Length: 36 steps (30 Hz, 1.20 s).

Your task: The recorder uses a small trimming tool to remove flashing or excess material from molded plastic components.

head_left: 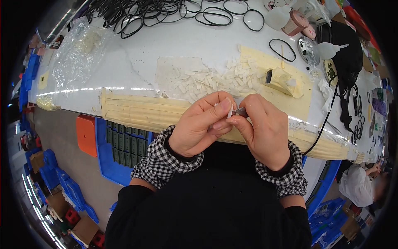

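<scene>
Small dark brown-grey part sits pinched between the thumb and fingertips of my right hand, held above the near edge of the white tabletop. My left hand meets it there, its grip pressed on a small white plastic piece touching the dark part. Both wrists wear black-and-white checked cuffs. Just beyond the hands lies a heap of small white plastic clips on the tabletop. Farther back, black rubber rings lie in a tangle. A tan block rests to the right of the heap.
</scene>
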Motion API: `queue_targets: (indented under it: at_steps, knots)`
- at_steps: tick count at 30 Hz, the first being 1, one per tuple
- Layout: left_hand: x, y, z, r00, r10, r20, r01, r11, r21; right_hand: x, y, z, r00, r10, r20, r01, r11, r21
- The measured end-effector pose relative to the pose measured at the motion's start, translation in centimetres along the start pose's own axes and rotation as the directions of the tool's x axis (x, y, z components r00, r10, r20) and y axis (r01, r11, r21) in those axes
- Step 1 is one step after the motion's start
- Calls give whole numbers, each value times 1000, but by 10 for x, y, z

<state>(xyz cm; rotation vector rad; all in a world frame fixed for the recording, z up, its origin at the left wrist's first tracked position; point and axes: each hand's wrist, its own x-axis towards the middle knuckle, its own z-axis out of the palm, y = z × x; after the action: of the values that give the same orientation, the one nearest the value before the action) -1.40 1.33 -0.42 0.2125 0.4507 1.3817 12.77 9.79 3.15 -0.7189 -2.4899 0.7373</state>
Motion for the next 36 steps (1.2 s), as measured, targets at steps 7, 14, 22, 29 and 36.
queue_targets:
  at_steps: [7,14,22,29,36]
  knots:
    - [0,-3,0,1000,9,-4,-9,1000,-6,-1,0,-1,1000,12,8,-12,1000,11]
    - [-1,-1,2,999,-9,-35,9,1000,-8,-1,-1,-1,1000,9,26,-8,999,-31]
    - [-1,-2,0,1000,-9,-16,9,1000,-4,-2,-2,-2,999,22,43,-20,999,-43]
    - [-1,-2,3,999,-1,-36,1,1000,-10,-3,0,-3,999,-7,53,13,994,-108]
    - [-1,-1,0,1000,-24,2,24,1000,-18,-3,1,-2,1000,3,28,-1,998,-70]
